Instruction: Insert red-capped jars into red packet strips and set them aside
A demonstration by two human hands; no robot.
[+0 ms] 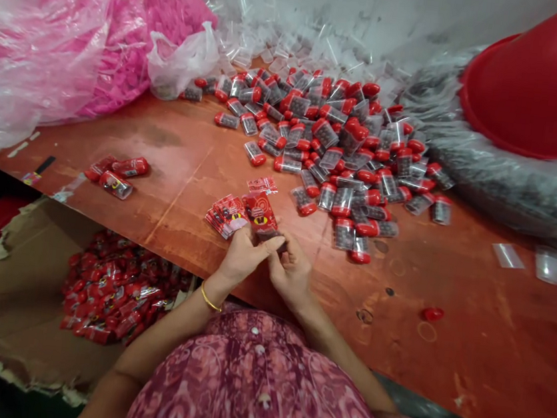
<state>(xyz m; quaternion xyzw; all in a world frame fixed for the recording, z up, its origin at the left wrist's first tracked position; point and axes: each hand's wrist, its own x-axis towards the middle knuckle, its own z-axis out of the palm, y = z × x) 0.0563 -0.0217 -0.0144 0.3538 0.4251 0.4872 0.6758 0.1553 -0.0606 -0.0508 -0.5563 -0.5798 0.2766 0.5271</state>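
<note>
My left hand (242, 258) and my right hand (292, 269) meet at the table's front edge. Both are closed, fingertips together, around a small dark container (269, 235), mostly hidden by the fingers. Just beyond them lies a fanned stack of red printed sleeves (226, 215). Another red sleeve (261, 211) lies right beside it, and a loose one (262, 185) rests farther back. A big heap of clear containers (324, 134) with red caps and dark contents spreads behind. To the left, a few red-wrapped containers (116, 184) sit together.
Below the table at left, a torn cardboard box (7, 299) holds many red-wrapped containers. Pink pieces fill a plastic bag (112, 29) at back left. A red tub (544, 85) rests on a dark-filled plastic bag (494, 173). A red cap (432, 314) lies at right.
</note>
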